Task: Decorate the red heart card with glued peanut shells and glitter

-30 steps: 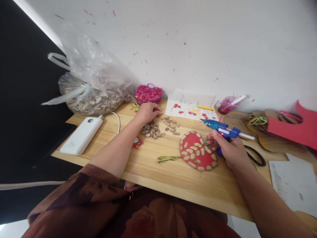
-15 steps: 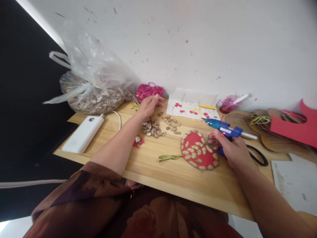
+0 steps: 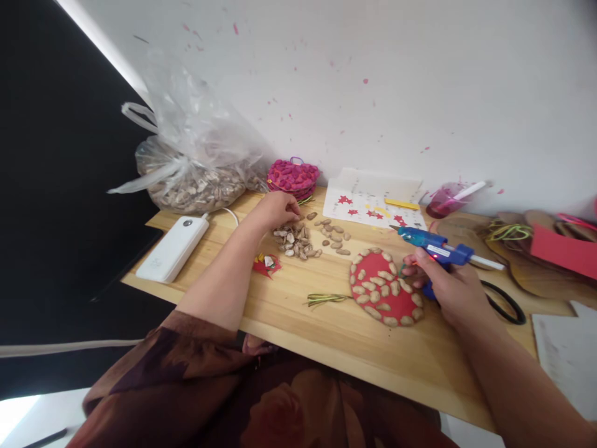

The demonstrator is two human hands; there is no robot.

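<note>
My right hand is wrapped round the grip of a blue glue gun, whose nozzle points left above a red heart-shaped card edged and dotted with pale shells. My left hand reaches forward to a small pile of shells on the wooden table, fingers curled down onto the pile's far edge. What the fingertips pinch, if anything, is hidden. A second loose group of shells lies just right of the pile.
A clear plastic bag of shells stands at the back left beside a white power bank. A pink shell heart, a star-printed sheet, a pink cup, cardboard shapes, a black ring and green-yellow strands lie about.
My left hand lifted from the shell pile towards the pink heart, then came back down onto the pile. The right hand kept the glue gun beside the red heart.
</note>
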